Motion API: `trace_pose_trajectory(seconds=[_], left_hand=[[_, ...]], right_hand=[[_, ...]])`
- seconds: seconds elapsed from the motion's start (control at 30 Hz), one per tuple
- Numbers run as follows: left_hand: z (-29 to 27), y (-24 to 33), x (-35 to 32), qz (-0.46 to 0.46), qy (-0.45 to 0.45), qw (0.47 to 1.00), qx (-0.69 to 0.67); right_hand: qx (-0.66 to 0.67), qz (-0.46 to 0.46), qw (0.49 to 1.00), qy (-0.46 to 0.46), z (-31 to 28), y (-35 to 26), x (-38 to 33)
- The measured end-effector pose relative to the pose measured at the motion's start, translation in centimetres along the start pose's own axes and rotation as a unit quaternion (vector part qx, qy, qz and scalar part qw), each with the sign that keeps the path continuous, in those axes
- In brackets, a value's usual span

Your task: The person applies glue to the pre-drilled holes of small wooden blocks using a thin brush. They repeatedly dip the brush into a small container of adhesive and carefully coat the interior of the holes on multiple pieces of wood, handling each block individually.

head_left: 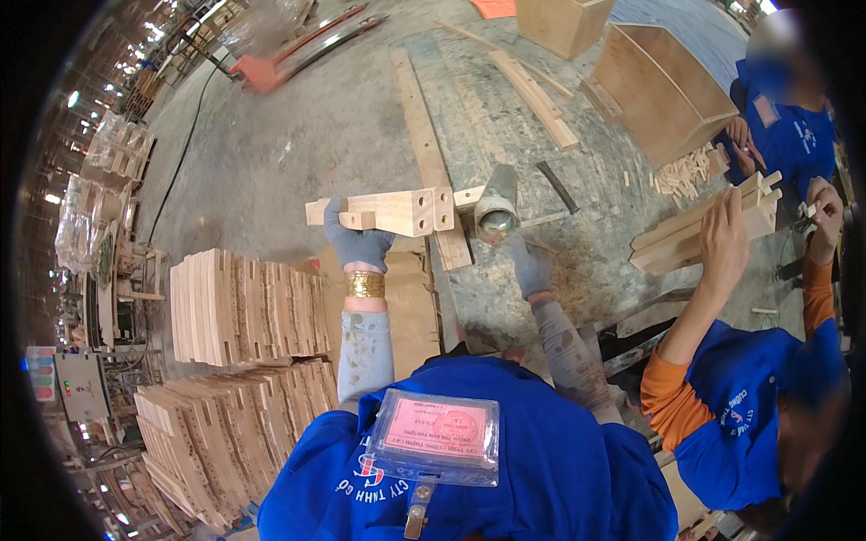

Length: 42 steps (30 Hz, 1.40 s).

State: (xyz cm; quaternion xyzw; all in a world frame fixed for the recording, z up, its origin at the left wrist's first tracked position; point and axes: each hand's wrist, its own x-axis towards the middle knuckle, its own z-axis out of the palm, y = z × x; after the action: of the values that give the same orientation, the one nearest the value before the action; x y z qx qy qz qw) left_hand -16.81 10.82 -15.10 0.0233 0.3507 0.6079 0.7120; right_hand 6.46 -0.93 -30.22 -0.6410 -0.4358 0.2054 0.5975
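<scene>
My left hand (pixel 356 236), in a grey glove, grips a bundle of pale wooden bars (pixel 390 215). Round holes are drilled in the bars' right-hand ends. A grey-gloved right hand (pixel 530 266), my own, is closed at the rim of a grey-green can (pixel 497 215). The can leans with its mouth toward me, and a wet substance shows inside. A thin stick (pixel 543 244) comes out by my right fingers and seems held in them; its other end is hidden. Beneath the bars runs a long wooden strip (pixel 424 135).
Stacked wooden slats (pixel 248 307) stand at the left. A co-worker's hand (pixel 724 236) holds wooden bars (pixel 686 236) at the right, near a pile of dowels (pixel 687 175). A dark metal bar (pixel 557 186) lies beyond the can. A plywood box (pixel 666 86) stands far right.
</scene>
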Motion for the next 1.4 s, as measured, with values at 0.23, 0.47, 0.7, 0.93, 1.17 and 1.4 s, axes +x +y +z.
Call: trace_pose_trajectory(seconds=[0.23,0.47,0.7,0.93,1.17,1.4], left_hand=[[-0.2,0.1,-0.2,0.008,-0.003,1.000,0.002],[-0.4,-0.1,0.0,0.003,0.009,1.000,-0.013],[-0.3,-0.5,-0.1,-0.001,0.012,1.000,-0.006],[-0.2,-0.7,0.2,0.009,0.011,1.000,-0.018],[0.1,-1.8,-0.3,-0.028,-0.011,1.000,-0.002],[0.7,-2.7,-0.9,-0.044,-0.040,0.998,0.006]], right_hand=[[0.137,0.096,0.986,0.003,-0.3,-1.5,-0.3],[0.081,0.099,0.987,-0.094,-2.1,-1.9,-1.7],[0.348,0.259,0.900,-0.054,-2.4,-2.8,-2.9],[0.491,0.282,0.824,-0.025,-3.7,-3.9,-1.8],[0.383,0.131,0.915,0.000,-5.2,-8.7,0.8],[0.275,-0.014,0.961,-0.013,-7.3,-21.6,1.6]])
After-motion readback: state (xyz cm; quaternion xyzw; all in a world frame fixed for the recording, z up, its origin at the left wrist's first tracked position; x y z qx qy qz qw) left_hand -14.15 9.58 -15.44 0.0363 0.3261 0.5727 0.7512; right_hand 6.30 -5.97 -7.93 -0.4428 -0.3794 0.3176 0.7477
